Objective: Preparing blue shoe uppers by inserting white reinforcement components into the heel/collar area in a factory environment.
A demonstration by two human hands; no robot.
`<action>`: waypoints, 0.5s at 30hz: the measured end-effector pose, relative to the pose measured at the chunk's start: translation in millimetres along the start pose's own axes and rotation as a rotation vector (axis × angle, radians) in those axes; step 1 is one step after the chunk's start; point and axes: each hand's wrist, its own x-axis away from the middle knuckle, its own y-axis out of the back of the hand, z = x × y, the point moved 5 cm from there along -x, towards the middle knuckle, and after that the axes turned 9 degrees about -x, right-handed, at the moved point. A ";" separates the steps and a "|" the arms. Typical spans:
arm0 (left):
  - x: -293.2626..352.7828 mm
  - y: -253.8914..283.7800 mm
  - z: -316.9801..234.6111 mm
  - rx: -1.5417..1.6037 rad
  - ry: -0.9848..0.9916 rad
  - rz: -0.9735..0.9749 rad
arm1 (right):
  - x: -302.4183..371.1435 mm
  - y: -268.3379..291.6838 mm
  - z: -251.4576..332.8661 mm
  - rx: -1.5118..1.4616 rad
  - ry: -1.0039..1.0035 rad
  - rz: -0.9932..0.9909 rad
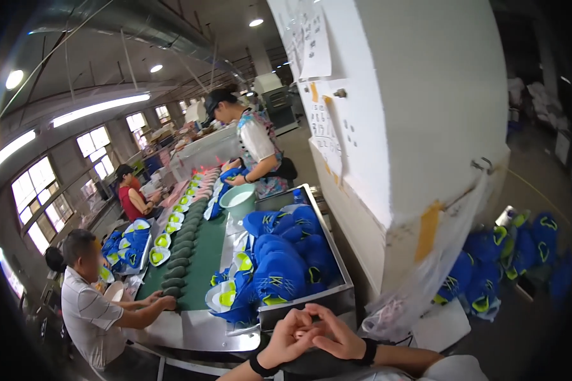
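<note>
My left hand (288,338) and my right hand (340,336) meet in front of me at the bottom, their fingertips touching. The left one's fingers are curled; whether anything small lies in them is hidden. Bent but apart, the right one's fingers and thumb arch around the left fingertips with nothing visible in them. Each wrist wears a black band. Just beyond my hands, blue shoe uppers (279,270) with yellow-green trim lie heaped in a metal-edged tray (344,279). A blue upper with a pale insole (224,297) lies at the tray's left.
A green conveyor belt (204,270) carries dark soles (175,281) and yellow-green pieces. Around it are a person in a striped shirt (92,308), one in red (133,200) and one standing (260,143). A pale green basin (238,198), white pillar (435,114) and more uppers (483,273) stand nearby.
</note>
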 end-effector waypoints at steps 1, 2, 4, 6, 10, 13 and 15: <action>3.5 -12.8 -8.6 0.210 0.037 0.021 | 12.5 -6.4 -11.8 -0.069 0.002 0.009; 9.6 -20.7 -4.9 0.162 0.074 0.093 | 30.8 -6.3 -21.9 -0.045 0.014 -0.024; 19.8 -41.3 1.7 0.115 0.074 0.257 | 72.6 -4.6 -45.9 -0.230 -0.229 -0.008; 26.7 -65.8 1.5 0.092 -0.019 0.349 | 97.8 0.8 -41.9 -0.161 -0.276 -0.101; 39.9 -112.1 -14.0 0.056 -0.269 0.200 | 172.9 5.9 -33.5 -0.142 -0.453 -0.196; 47.9 -140.9 -21.9 -0.020 -0.314 0.184 | 203.0 -7.0 1.7 -0.100 -0.452 -0.328; 51.8 -173.4 -41.7 -0.030 -0.427 0.243 | 235.9 -9.0 22.6 0.026 -0.415 -0.421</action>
